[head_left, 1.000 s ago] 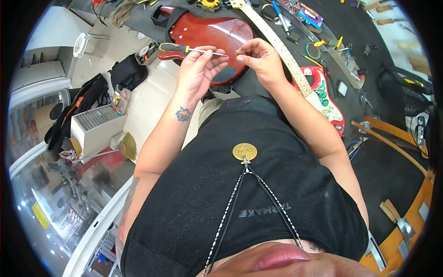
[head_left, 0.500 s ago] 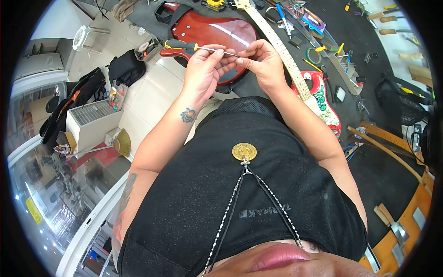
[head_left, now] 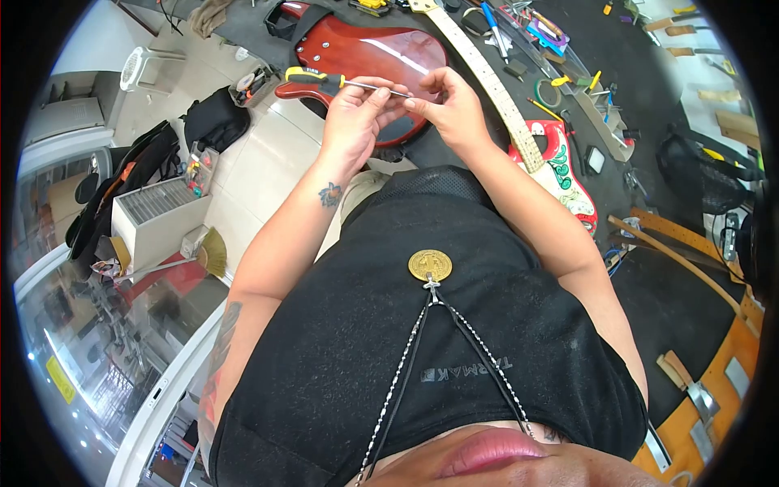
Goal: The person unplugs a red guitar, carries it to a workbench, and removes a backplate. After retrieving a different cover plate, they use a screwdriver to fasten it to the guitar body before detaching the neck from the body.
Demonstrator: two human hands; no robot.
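Note:
A screwdriver [head_left: 316, 78] with a yellow and black handle lies across the fingers of my left hand [head_left: 357, 122], which pinches its thin metal shaft. The handle sticks out to the left and the tip points right. My right hand [head_left: 451, 112] has its thumb and index finger closed at the tip; anything small between them is too tiny to make out. Just beyond both hands lies a glossy red guitar body [head_left: 373, 50] on the dark bench.
A maple guitar neck [head_left: 479, 69] runs diagonally to a red and white guitar body [head_left: 560, 174] at right. Green tape [head_left: 548, 92], a blue marker [head_left: 492, 24] and a parts tray [head_left: 604, 126] lie beyond. Floor at left holds a white stool [head_left: 150, 69] and a black bag [head_left: 217, 118].
The view has shifted slightly. The screwdriver handle has turned a little, showing lettering. My right hand's fingertips have shifted slightly left at the tip.

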